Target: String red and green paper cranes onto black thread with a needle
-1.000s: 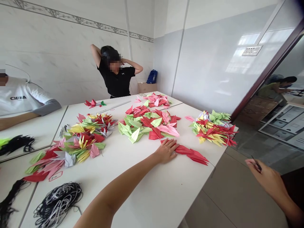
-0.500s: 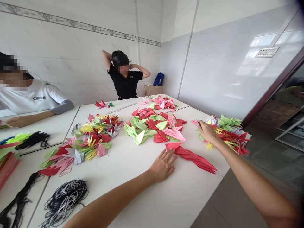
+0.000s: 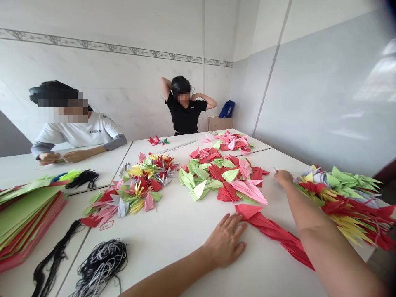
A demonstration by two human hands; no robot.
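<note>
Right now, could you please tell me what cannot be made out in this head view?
Right hand: its fingers are hidden behind its own back; the thin dark sliver at them is too small to name.
Red crane string: its lower end passes under the right forearm.
Mixed crane pile: cut off by the right edge.
Paper stack: cut off by the left edge.
Small tag: writing too small.

The white table (image 3: 185,231) bears heaps of folded paper cranes (image 3: 222,177), coiled cord (image 3: 102,264) and stacked coloured sheets (image 3: 27,210).
</note>
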